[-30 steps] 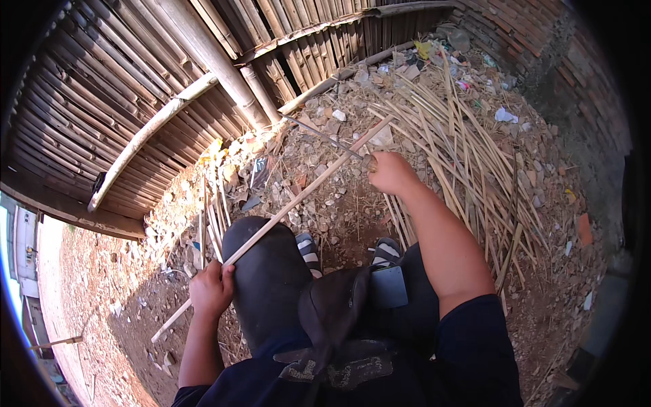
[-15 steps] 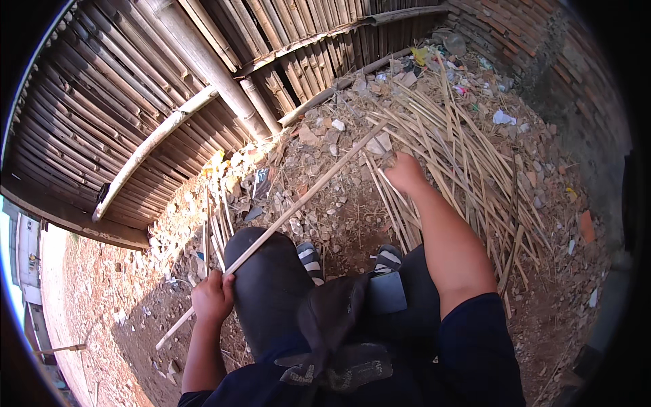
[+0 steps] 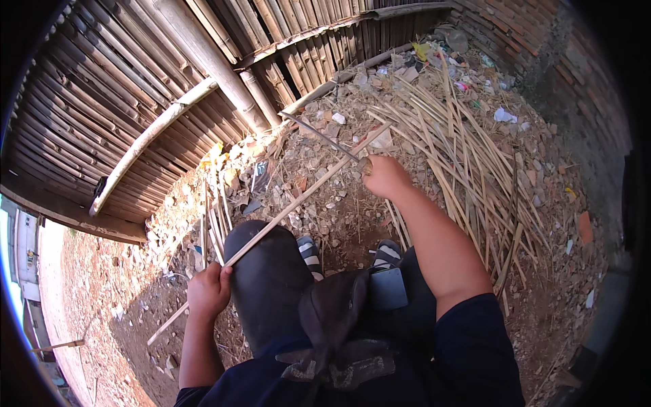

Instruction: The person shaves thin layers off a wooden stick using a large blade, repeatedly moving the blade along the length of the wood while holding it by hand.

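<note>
My left hand [image 3: 209, 292] is closed round a long pale bamboo strip [image 3: 291, 205], near its lower end. The strip slants up to the right across my left thigh. In my right hand [image 3: 386, 178] is the handle of a long, thin-bladed knife [image 3: 320, 136]. Its dark blade points up to the left and crosses the strip near the far end; whether the edge bites into it I cannot tell. Just right of my right hand spreads a heap of similar bamboo strips [image 3: 468, 163].
A bamboo-slat wall [image 3: 129, 102] with a thick post [image 3: 210, 64] rises ahead and left. A brick wall [image 3: 576, 88] stands at the right. Rubble and litter cover the ground. More strips [image 3: 215, 210] lie beyond my left knee. A dark flat object [image 3: 388, 288] rests on my right thigh.
My right hand has moved left and slightly down, and the knife blade now shows lying across the strip. My left hand has shifted slightly left with the strip.
</note>
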A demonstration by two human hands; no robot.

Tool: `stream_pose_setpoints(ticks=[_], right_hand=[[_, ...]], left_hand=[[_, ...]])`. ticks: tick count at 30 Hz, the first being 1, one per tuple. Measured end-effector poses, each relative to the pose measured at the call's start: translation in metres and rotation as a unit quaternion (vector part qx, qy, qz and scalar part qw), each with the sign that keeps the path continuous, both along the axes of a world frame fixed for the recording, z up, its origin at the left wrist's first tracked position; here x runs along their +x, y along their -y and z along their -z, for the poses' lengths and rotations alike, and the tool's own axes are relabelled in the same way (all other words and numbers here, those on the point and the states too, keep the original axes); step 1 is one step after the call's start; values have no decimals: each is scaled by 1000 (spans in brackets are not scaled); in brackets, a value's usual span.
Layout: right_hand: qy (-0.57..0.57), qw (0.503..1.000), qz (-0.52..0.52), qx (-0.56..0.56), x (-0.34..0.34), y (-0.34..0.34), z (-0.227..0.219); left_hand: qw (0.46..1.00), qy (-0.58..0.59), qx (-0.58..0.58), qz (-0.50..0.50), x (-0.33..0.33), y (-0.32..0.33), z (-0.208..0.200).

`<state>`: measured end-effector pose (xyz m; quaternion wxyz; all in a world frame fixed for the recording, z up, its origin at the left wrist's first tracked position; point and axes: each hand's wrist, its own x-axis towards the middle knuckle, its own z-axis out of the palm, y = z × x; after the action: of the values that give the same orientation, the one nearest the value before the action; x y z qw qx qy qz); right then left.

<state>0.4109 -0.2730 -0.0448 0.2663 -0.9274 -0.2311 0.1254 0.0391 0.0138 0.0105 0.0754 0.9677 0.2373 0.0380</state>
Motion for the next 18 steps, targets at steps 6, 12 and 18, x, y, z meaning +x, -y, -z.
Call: stream_pose_setpoints(ticks=[6, 12, 18], right_hand=[[41, 976, -189, -99, -45, -22, -35], [-28, 992, 95, 78, 24, 22, 6], [-27, 998, -62, 1, -12, 0, -13]], left_hand=[[1000, -8, -28, 8, -11, -7, 5], [999, 6, -45, -6, -5, -4, 10], [1000, 1, -18, -8, -5, 3, 7]])
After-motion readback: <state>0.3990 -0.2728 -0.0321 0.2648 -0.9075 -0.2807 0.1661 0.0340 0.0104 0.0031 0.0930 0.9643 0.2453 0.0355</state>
